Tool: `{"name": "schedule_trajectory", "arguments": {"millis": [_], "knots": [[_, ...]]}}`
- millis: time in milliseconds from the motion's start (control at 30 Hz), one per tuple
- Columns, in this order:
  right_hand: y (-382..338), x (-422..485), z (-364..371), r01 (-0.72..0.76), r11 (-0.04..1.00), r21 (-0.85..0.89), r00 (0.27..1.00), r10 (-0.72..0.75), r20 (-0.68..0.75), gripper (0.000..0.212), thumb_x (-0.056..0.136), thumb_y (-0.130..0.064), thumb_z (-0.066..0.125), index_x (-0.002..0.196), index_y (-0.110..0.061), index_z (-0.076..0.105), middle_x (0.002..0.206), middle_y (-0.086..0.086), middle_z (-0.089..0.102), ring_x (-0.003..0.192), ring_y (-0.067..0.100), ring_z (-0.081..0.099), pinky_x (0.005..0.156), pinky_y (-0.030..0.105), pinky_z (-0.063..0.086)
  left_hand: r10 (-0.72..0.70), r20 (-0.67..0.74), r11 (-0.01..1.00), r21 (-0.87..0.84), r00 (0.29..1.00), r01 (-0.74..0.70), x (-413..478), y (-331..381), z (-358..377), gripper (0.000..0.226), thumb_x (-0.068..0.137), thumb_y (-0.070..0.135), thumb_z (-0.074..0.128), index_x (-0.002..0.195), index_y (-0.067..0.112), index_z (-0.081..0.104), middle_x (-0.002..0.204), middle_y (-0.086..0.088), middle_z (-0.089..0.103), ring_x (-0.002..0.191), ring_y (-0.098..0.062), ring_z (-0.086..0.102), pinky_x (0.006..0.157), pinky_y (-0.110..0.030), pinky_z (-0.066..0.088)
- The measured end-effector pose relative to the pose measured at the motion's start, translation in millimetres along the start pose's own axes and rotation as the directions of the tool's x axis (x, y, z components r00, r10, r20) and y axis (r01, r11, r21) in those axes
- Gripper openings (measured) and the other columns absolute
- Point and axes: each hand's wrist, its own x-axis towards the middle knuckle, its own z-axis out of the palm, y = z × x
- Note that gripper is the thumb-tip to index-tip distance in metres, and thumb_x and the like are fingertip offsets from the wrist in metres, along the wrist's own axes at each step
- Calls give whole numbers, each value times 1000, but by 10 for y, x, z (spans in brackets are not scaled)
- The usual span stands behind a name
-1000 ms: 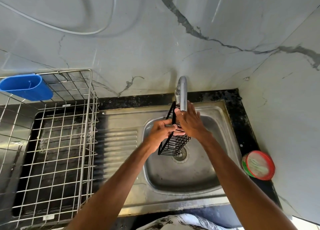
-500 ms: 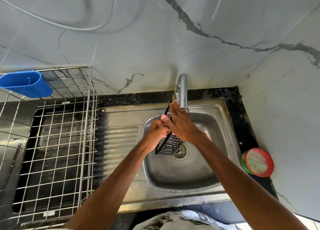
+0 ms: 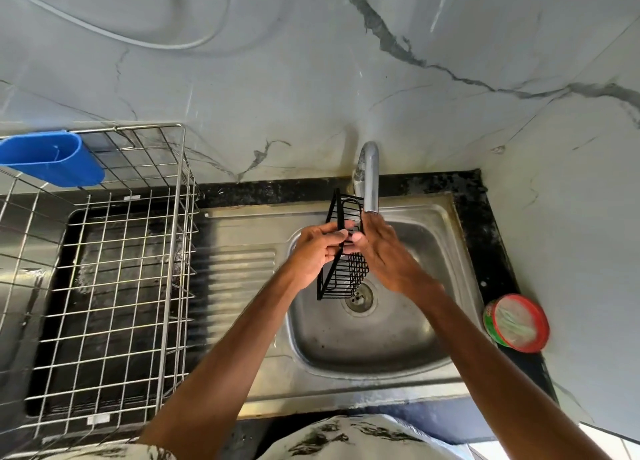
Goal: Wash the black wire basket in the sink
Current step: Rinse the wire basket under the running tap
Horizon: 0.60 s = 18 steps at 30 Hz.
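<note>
Slides the right hand (image 3: 384, 251) down from the top rim to lie with straight fingers against the mesh side of the black wire basket (image 3: 346, 276); keeps the left hand (image 3: 313, 248) pinching the left rim; holds the basket upright over the sink (image 3: 346, 387), top just under the tap (image 3: 370, 179); reads as rubbing mid-wash; cannot tell whether water runs.
</note>
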Motion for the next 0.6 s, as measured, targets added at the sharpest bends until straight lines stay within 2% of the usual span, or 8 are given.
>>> {"name": "schedule_trajectory", "arguments": {"millis": [67, 133, 200, 300, 400, 467, 533, 600], "knots": [[58, 160, -40, -67, 996, 60, 997, 69, -27, 101, 88, -83, -6, 161, -18, 22, 170, 5, 3, 156, 17, -9, 127, 44, 0, 2, 49, 1000, 12, 999, -3, -4, 37, 50, 29, 104, 7, 55, 131, 3, 68, 112, -16, 78, 106, -32, 76, 93, -30, 58], [6, 258, -65, -108, 990, 88, 994, 110, -18, 97, 90, -82, -3, 158, -21, 26, 169, 11, 6, 155, 19, -13, 126, 49, -2, -12, 23, 1000, -18, 1000, 13, 37, 60, 93, 27, 103, 8, 57, 126, 3, 69, 108, -13, 79, 103, -30, 76, 91, -30, 57], [-128, 208, -88, -96, 993, 70, 995, 97, -13, 80, 99, -70, 9, 159, -18, 21, 169, 12, 3, 154, 23, -15, 123, 47, -3, -36, -40, 998, -51, 999, 34, 99, 84, 107, 23, 100, 10, 62, 120, 4, 73, 101, -10, 79, 96, -26, 76, 94, -34, 54], [-256, 22, -92, -35, 999, 37, 999, 36, -30, 71, 104, -58, 17, 160, -14, 13, 168, 10, 10, 156, 24, -8, 126, 49, 1, -81, -107, 994, -88, 991, 72, 175, 107, 123, 20, 101, 8, 61, 115, 6, 75, 87, -4, 79, 84, -16, 73, 97, -39, 51], [-298, -134, 37, -15, 998, -66, 1000, 14, -6, 85, 99, -68, 7, 161, -13, -5, 169, 11, -8, 155, 23, -16, 127, 51, 2, -115, -164, 991, -91, 980, 101, 247, 116, 215, 23, 102, 6, 59, 119, 1, 74, 106, -13, 79, 102, -27, 74, 99, -41, 52], [-344, -232, 135, -6, 997, -76, 1000, 5, -13, 95, 93, -77, 1, 159, -10, -15, 166, 10, -22, 152, 21, -24, 126, 45, -5, -138, -175, 989, -77, 975, 127, 263, 117, 288, 23, 103, 8, 58, 119, 4, 75, 114, -13, 78, 109, -28, 73, 97, -37, 53], [-430, -322, 173, 25, 999, -33, 999, -26, -36, 98, 93, -79, 3, 158, -9, -18, 165, 8, -26, 151, 17, -27, 125, 38, -9, -144, -153, 988, -85, 978, 132, 256, 138, 343, 23, 105, 11, 55, 115, 5, 75, 106, -10, 80, 105, -24, 75, 100, -38, 52], [-489, -355, 178, 42, 999, -12, 998, -42, -44, 96, 95, -77, 8, 158, -10, -17, 165, 7, -25, 151, 14, -26, 125, 36, -10, -158, -147, 984, -100, 976, 144, 248, 167, 351, 21, 106, 9, 52, 108, 7, 73, 93, -7, 81, 95, -19, 77, 94, -35, 57]]}}
